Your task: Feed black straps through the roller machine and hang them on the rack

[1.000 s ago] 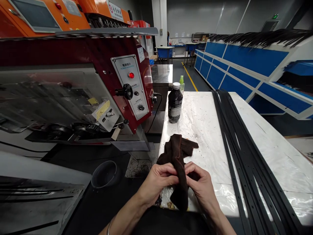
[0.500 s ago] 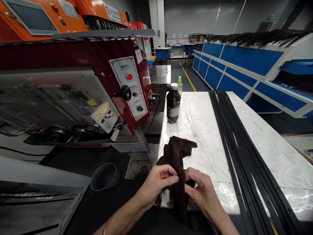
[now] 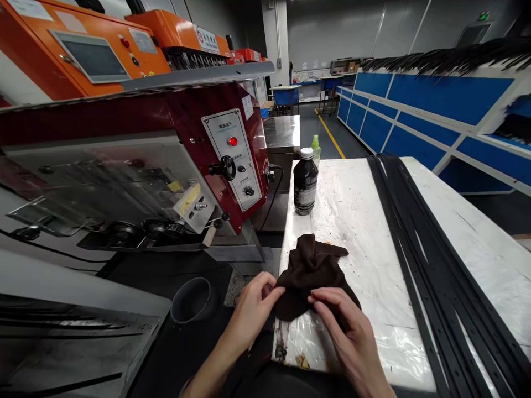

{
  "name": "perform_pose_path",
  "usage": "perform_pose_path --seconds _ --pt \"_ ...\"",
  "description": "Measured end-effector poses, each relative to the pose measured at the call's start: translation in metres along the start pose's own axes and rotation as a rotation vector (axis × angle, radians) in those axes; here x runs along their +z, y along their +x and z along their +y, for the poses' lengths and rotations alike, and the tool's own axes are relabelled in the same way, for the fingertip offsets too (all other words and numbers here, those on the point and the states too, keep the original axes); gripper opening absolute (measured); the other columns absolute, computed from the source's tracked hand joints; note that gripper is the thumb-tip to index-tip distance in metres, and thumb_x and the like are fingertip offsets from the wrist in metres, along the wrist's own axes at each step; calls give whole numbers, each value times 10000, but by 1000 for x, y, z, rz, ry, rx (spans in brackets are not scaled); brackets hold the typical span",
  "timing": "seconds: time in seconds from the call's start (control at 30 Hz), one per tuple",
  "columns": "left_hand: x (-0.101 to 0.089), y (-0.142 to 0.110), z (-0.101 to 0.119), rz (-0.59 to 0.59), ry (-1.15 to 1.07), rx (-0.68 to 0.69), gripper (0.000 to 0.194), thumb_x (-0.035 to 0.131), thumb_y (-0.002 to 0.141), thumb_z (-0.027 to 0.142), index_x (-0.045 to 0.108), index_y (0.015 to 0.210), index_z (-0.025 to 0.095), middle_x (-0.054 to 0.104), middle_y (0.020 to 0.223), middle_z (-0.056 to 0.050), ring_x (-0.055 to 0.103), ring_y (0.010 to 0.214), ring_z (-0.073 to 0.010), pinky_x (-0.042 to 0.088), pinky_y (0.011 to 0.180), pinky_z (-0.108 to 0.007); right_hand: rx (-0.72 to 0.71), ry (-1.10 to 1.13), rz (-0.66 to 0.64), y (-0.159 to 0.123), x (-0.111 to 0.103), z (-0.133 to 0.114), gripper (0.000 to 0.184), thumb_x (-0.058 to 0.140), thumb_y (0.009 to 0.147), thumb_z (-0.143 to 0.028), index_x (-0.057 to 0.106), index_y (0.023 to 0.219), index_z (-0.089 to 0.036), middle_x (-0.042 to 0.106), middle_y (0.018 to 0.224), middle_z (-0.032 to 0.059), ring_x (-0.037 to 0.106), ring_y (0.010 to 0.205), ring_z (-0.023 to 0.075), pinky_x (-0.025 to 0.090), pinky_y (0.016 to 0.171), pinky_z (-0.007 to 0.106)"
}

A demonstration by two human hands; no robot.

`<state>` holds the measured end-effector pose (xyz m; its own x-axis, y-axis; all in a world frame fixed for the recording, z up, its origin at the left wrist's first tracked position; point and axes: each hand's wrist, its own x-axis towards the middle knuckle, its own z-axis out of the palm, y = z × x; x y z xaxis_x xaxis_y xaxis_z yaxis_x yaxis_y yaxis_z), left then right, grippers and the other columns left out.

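A dark brown cloth (image 3: 309, 273) lies bunched on the near left part of the white plastic-covered table (image 3: 365, 221). My left hand (image 3: 253, 309) pinches the cloth's left edge with closed fingers. My right hand (image 3: 346, 331) grips the cloth's near right side, fingers curled over it. Both hands are at the table's near edge.
A dark bottle with a white cap (image 3: 305, 181) stands at the table's far left, a green-topped bottle (image 3: 316, 149) behind it. Long black straps (image 3: 418, 237) run along the table's right side. A red machine with a control panel (image 3: 234, 160) stands left; a round dark bowl (image 3: 191, 299) sits below.
The cloth, held up and hanging between both hands, now lies spread lower on the table. Both hands shifted slightly right, still gripping it. The camera view tilted up.
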<state>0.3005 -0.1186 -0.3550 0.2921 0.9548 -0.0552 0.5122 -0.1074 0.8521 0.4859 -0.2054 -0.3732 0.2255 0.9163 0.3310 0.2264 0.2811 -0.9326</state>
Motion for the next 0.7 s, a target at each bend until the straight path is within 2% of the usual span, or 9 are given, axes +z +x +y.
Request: perform_pose_path --seconds 0.07,0.17,0.23,0.3,0.37,0.43,0.57,0.7 --pt "-1 -1 11 -42 -348 -75 227 597 853 387 520 755 196 503 695 47 467 667 -110 361 626 -234 127 67 -9 1 3 5 130 595 916 -330 673 975 -243 679 975 27 660 915 155 516 816 231" --pt "-1 -3 25 -92 -926 -218 162 592 875 350 561 839 195 580 779 33 549 735 -107 454 682 -222 247 151 8 3 2 12 191 622 891 -396 678 970 -231 699 951 33 681 869 161 536 776 223" --pt "4 -5 27 -65 -1245 -338 112 561 899 270 611 895 170 655 864 -9 622 823 -126 512 782 -247 266 152 -10 2 4 15 229 609 896 -410 677 1027 -235 700 1023 45 687 901 172 546 808 238" --pt "10 -9 22 -15 -1437 -492 121 527 899 151 646 911 131 701 898 -46 663 849 -128 532 842 -245 226 77 -26 1 6 19 258 590 909 -394 662 1113 -252 667 1148 53 675 968 177 539 860 252" --pt "16 -16 16 -26 -1510 -614 164 530 856 40 667 917 109 726 892 -58 686 828 -118 542 845 -219 168 -14 -21 0 10 23 294 578 919 -366 630 1192 -271 615 1253 53 654 1024 173 526 898 253" --pt "21 -25 13 -73 -1515 -640 196 571 807 -2 688 925 101 743 924 -65 698 844 -120 549 841 -202 136 -61 -8 -2 12 25 325 568 926 -350 598 1242 -281 586 1296 51 645 1041 166 521 910 249" --pt "23 -38 17 -203 -1421 -568 156 678 747 54 733 879 117 764 907 -56 709 851 -149 563 755 -185 123 -64 3 -1 10 25 299 576 923 -334 608 1216 -281 605 1250 47 625 1060 165 515 892 240" --pt "18 -35 34 -277 -1259 -467 223 749 670 61 743 879 138 765 811 -40 705 747 -132 559 716 -186 113 94 76 2 3 17 98 638 886 -312 684 944 -248 647 1011 33 624 941 149 513 759 206"
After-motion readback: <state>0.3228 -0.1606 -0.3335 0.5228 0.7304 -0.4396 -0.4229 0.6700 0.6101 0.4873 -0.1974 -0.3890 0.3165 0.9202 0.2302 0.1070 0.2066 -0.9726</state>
